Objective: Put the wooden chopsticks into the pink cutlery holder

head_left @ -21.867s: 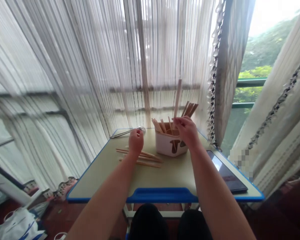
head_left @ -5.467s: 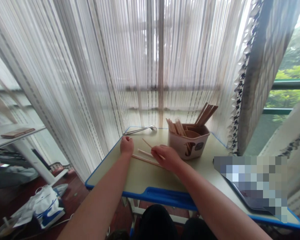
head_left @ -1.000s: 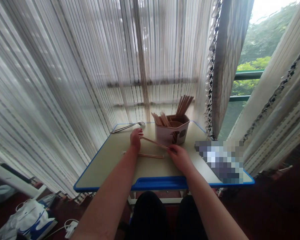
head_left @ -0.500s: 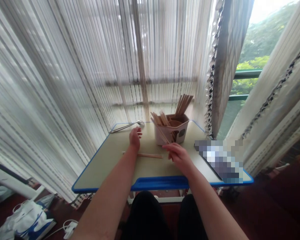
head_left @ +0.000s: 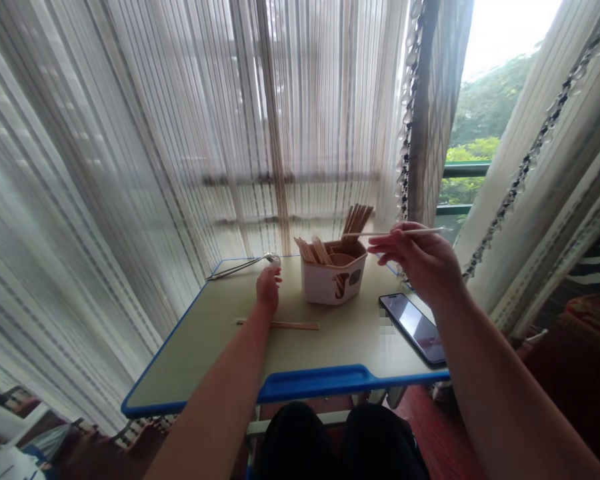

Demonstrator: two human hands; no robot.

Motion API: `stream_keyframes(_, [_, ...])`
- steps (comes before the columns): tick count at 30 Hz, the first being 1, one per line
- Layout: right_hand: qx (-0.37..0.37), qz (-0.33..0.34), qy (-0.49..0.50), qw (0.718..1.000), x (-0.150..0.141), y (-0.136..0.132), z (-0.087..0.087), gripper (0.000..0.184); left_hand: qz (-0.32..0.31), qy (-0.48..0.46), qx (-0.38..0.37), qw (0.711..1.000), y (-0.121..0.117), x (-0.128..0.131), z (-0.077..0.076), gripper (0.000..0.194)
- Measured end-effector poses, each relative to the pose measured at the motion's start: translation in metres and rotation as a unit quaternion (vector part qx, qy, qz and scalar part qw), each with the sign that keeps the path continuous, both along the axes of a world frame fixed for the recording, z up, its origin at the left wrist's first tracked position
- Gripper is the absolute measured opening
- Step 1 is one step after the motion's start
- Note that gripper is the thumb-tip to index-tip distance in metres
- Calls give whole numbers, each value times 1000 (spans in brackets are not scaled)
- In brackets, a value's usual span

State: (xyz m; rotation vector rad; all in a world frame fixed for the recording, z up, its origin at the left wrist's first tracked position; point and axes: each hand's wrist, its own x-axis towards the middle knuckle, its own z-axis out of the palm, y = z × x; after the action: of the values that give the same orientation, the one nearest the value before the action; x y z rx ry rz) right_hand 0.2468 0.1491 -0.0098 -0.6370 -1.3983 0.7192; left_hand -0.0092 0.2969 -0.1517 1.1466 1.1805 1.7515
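My right hand (head_left: 423,257) is raised right of the white holder and pinches wrapped chopsticks (head_left: 357,234). They lie nearly level, one end in front of the brown sticks, and clear film seems to show at the other end. The holder (head_left: 323,285) has a brown rim and contains brown chopsticks (head_left: 356,221) and several paler wrapped ones (head_left: 313,250). Beside its left side, my left hand (head_left: 267,288) rests low over the table with loosely bent fingers, seemingly holding nothing. Just beyond it lie long metal utensils (head_left: 240,268). Another wrapped chopstick pack (head_left: 295,326) lies partly behind my left forearm.
A dark phone (head_left: 415,328) lies on the table's right side, below my right wrist. The pale table (head_left: 195,360) has a blue edge and a blue tray groove (head_left: 315,381) at the front. Striped curtains (head_left: 180,133) hang behind it.
My right hand has risen and moved right, away from the holder's front, carrying the chopsticks, which have turned from slanted to nearly level. My left hand stays near the metal utensils. The view has shifted slightly.
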Motion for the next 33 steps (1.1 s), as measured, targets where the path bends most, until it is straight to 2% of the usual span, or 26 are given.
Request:
stream_keyframes(3, [7, -50, -7, 999, -6, 13, 7, 26, 1, 1, 0, 1000, -1, 0, 0, 35])
stream_keyframes(6, [-10, -49, -34, 998, -13, 24, 12, 30, -1, 4, 2, 1000, -3, 0, 1, 34])
stream_keyframes(11, [-68, -57, -148, 985, -23, 47, 12, 32, 2, -3, 6, 1000, -5, 0, 3, 34])
stream_keyframes(14, [-68, -97, -261, 958, -27, 64, 9, 34, 3, 4, 10, 1000, -4, 0, 3, 35])
stream_keyframes(17, [-36, -193, -382, 903, -33, 78, 5, 34, 2, 6, 11, 1000, -3, 1, 2, 35])
stream_keyframes(19, [-20, -252, -428, 868, -37, 85, 3, 29, 2, 5, 6, 1000, -3, 1, 3, 36])
stream_keyframes(21, [-20, -269, -441, 856, -41, 92, 0, 25, 3, 4, 4, 1000, -3, 1, 3, 36])
stream_keyframes(24, [-33, -260, -430, 864, -43, 100, -4, 25, 3, 2, 11, 1000, -3, 0, 3, 37])
stream_keyframes(27, [-15, -276, -411, 869, -46, 98, -9, 22, 3, 2, 13, 1000, -3, 1, 3, 36])
stream_keyframes(29, [32, -324, -369, 870, -51, 87, -16, 23, 5, 1, 11, 1000, -3, 1, 4, 36])
stream_keyframes(31, [84, -361, -328, 869, -61, 69, -32, 25, 12, -4, 10, 1000, -4, 0, 5, 35])
stream_keyframes(32, [101, -355, -327, 870, -67, 59, -43, 25, 17, -8, 7, 1000, -4, -1, 6, 36])
stream_keyframes(33, [108, -321, -353, 872, -72, 51, -57, 25, 23, -11, 4, 1000, -4, -2, 7, 36])
